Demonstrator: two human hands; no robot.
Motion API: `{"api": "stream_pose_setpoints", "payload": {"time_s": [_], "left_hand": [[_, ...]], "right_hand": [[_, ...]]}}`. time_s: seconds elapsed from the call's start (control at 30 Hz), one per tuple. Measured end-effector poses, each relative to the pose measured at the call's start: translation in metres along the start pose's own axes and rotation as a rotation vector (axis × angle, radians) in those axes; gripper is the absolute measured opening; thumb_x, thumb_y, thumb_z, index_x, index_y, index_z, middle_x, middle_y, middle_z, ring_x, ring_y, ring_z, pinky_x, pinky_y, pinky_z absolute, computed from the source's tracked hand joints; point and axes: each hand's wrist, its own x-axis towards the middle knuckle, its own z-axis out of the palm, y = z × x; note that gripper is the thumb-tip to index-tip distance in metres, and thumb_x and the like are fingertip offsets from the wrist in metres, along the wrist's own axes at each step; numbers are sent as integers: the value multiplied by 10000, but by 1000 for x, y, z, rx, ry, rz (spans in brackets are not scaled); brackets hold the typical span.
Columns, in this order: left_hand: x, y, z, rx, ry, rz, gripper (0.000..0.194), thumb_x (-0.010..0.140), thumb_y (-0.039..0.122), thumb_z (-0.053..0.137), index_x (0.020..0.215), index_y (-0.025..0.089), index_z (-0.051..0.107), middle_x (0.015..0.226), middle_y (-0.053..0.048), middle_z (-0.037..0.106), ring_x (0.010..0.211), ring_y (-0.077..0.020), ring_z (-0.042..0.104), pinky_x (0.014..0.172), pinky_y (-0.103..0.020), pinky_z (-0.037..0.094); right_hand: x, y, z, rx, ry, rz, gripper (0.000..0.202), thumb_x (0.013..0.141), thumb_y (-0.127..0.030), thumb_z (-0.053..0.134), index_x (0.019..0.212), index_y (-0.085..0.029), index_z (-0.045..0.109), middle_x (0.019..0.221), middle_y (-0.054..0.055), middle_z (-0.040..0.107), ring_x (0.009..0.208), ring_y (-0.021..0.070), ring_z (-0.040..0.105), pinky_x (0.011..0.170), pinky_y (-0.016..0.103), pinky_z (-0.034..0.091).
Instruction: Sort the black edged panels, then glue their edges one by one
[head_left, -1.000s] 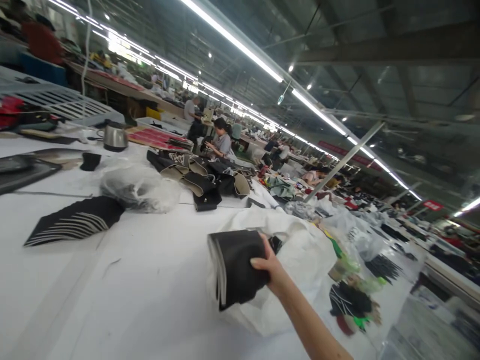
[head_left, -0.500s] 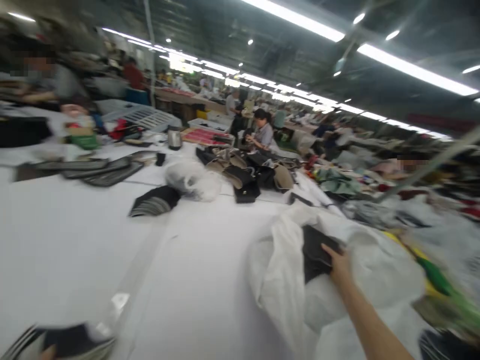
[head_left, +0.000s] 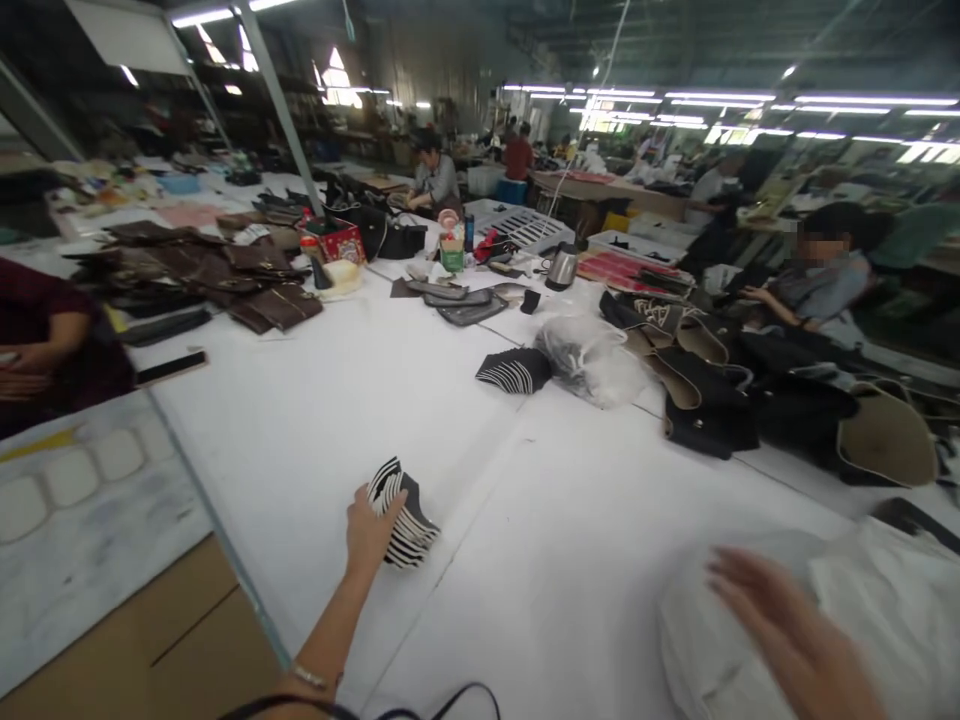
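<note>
My left hand (head_left: 369,528) is closed around a fanned stack of black pieces with pale edges (head_left: 411,522), resting on or just above the white table (head_left: 300,420). Over the white sack (head_left: 720,620) at the lower right is my right hand (head_left: 780,610), blurred by motion, its fingers stretched out with nothing visible in them. Whether it touches the sack I cannot tell. Farther back on the table lies a second fanned stack of black pieces (head_left: 514,371), against a clear plastic bag (head_left: 592,360).
Black bags with beige linings (head_left: 712,405) crowd the right side. Brown leather pieces (head_left: 255,270) are heaped at the back left, near a person's sleeve (head_left: 60,320). A metal kettle (head_left: 561,267) stands at the back. A cable (head_left: 450,700) curls at the front edge.
The view has swung left. My right hand has come away from the dark piece in the white sack. My left hand still holds its stack, now nearer the middle of the view.
</note>
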Motion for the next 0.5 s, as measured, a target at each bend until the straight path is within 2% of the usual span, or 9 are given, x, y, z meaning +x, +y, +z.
{"api": "stream_pose_setpoints", "payload": {"time_s": [0.03, 0.1, 0.17, 0.23, 0.3, 0.33, 0.4, 0.5], "left_hand": [[0, -1, 0, -15, -5, -1, 832, 762, 644, 565, 1378, 117, 376, 1255, -235, 517, 1202, -367, 525, 997, -492, 443], [1, -3, -1, -45, -19, 10, 823, 776, 630, 549, 1383, 107, 363, 1255, -243, 505, 1209, -375, 514, 992, -506, 442], [2, -7, -2, -78, -42, 42, 790, 803, 608, 515, 1384, 97, 355, 1258, -242, 500, 1223, -371, 497, 997, -507, 440], [5, -12, -2, -110, -72, 84, 751, 827, 581, 487, 1380, 90, 358, 1256, -230, 502, 1236, -355, 483, 1012, -494, 433], [7, -17, -2, -139, -95, 112, 727, 838, 555, 484, 1381, 88, 356, 1258, -219, 496, 1241, -343, 472, 1025, -486, 427], [7, -19, -2, -153, -102, 118, 721, 841, 547, 487, 1385, 94, 351, 1259, -213, 491, 1240, -340, 470, 1026, -489, 426], [8, -23, -1, -178, -110, 119, 705, 848, 536, 487, 1394, 114, 341, 1262, -201, 479, 1236, -334, 467, 1023, -500, 425], [8, -25, 0, -210, -124, 118, 706, 857, 546, 472, 1404, 121, 336, 1263, -198, 461, 1235, -329, 459, 1033, -501, 413]], "right_hand": [[4, -21, 21, 22, -13, 3, 539, 893, -616, 372, 1005, -202, 699, 915, 89, 718, 801, 189, 675, 646, 285, 562], [26, -60, 78, 101, -123, -34, 423, 898, -513, 479, 1170, -224, 626, 1138, 82, 667, 940, 187, 655, 782, 291, 551], [62, -89, 146, 182, -295, -116, 402, 892, -463, 530, 1213, -228, 586, 1224, 89, 616, 1000, 191, 624, 837, 313, 526], [99, -105, 208, 213, -414, -172, 415, 876, -423, 576, 1238, -221, 561, 1275, 101, 574, 1053, 205, 590, 864, 336, 502], [129, -111, 253, 216, -469, -165, 431, 845, -373, 627, 1232, -194, 557, 1255, 116, 573, 1035, 213, 583, 867, 353, 488], [138, -111, 268, 213, -489, -158, 424, 833, -360, 643, 1209, -181, 565, 1214, 115, 591, 1007, 211, 587, 865, 355, 484], [149, -109, 286, 219, -514, -153, 400, 819, -363, 661, 1161, -173, 578, 1118, 93, 626, 951, 199, 592, 853, 350, 480], [150, -105, 291, 278, -511, -154, 377, 809, -395, 668, 1116, -194, 585, 1023, 49, 645, 902, 179, 591, 835, 334, 477]]}}
